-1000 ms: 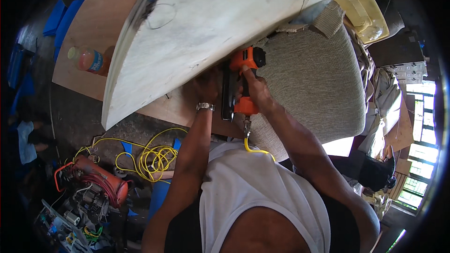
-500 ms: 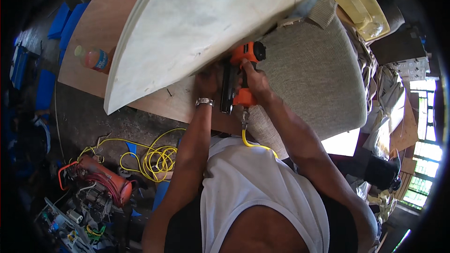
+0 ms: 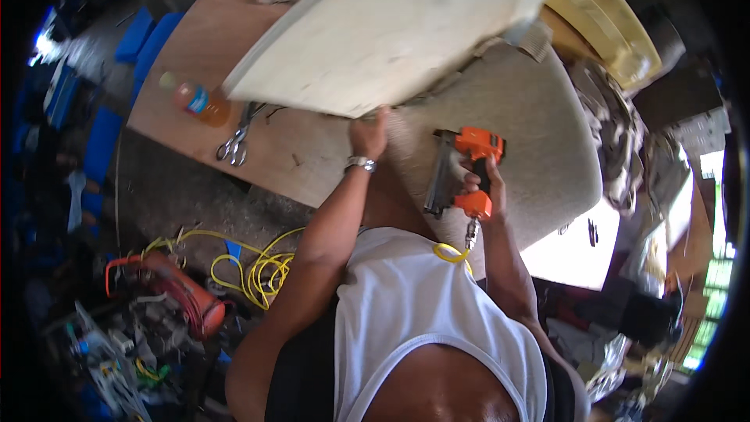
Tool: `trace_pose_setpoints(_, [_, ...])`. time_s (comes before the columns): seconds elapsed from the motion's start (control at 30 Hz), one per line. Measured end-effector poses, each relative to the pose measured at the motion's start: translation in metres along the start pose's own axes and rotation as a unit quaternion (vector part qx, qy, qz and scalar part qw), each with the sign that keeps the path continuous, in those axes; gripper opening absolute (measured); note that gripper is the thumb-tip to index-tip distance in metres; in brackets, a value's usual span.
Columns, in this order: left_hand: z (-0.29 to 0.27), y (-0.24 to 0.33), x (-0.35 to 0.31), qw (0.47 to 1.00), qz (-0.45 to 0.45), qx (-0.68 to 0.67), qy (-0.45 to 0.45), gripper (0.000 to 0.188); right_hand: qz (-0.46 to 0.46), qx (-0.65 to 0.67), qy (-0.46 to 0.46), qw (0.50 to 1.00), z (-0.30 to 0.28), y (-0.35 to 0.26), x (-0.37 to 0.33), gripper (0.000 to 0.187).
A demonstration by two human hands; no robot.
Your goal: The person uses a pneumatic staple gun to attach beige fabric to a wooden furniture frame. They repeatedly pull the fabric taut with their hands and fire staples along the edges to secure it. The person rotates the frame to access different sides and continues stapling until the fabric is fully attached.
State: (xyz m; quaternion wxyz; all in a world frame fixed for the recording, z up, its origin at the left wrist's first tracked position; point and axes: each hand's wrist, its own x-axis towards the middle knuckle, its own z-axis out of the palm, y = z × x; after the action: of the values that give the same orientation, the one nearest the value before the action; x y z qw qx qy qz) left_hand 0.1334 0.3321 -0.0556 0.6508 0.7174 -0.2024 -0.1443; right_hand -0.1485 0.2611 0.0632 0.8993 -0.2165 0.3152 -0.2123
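Observation:
My right hand [image 3: 494, 187] is wrapped round the handle of an orange and black air stapler [image 3: 478, 143], held over the grey upholstery fabric [image 3: 539, 109]. A yellow air hose [image 3: 451, 253] joins the stapler at a metal fitting. My left hand [image 3: 369, 134], with a watch at its wrist, grips the lower edge of a large curved off-white panel [image 3: 375, 43]; its fingertips are partly hidden there. The panel stands tilted above the wooden table [image 3: 273, 160], and the fabric meets its right lower edge.
Scissors [image 3: 234, 144] and a bottle of orange drink [image 3: 199, 103] lie on the table at left. On the floor are a coiled yellow hose [image 3: 262, 273] and an orange compressor tank [image 3: 183, 297]. A yellow curved piece [image 3: 605, 19] stands at the far right.
My right hand has drawn the stapler away from the panel edge, right and toward me. The panel sits higher and farther right in view, and the scissors now show.

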Motion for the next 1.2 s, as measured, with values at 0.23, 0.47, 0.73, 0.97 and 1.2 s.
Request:
trace_pose_setpoints(0.23, [0.049,0.085,0.006,0.993,0.025,0.111,0.031,0.052,-0.023,0.096,-0.142,0.985,-0.095,-0.032,0.021,0.060])
trace_pose_setpoints(0.47, [0.059,0.084,0.020,0.994,0.002,0.113,-0.007,0.054,-0.084,0.176,-0.149,0.969,-0.103,-0.033,0.019,0.060])
trace_pose_setpoints(0.73, [-0.082,-0.041,-0.006,0.974,0.127,0.157,-0.105,0.038,-0.402,-0.077,0.228,0.883,0.014,-0.060,-0.016,0.028])
trace_pose_setpoints(0.97, [-0.186,-0.089,-0.027,0.864,0.128,0.484,0.054,0.047,-0.589,-0.330,0.395,0.623,0.047,-0.127,-0.076,0.021])
trace_pose_setpoints(1.2, [-0.186,-0.085,-0.036,0.864,0.121,0.479,0.095,0.033,-0.573,-0.330,0.358,0.660,0.067,-0.118,-0.090,0.020])
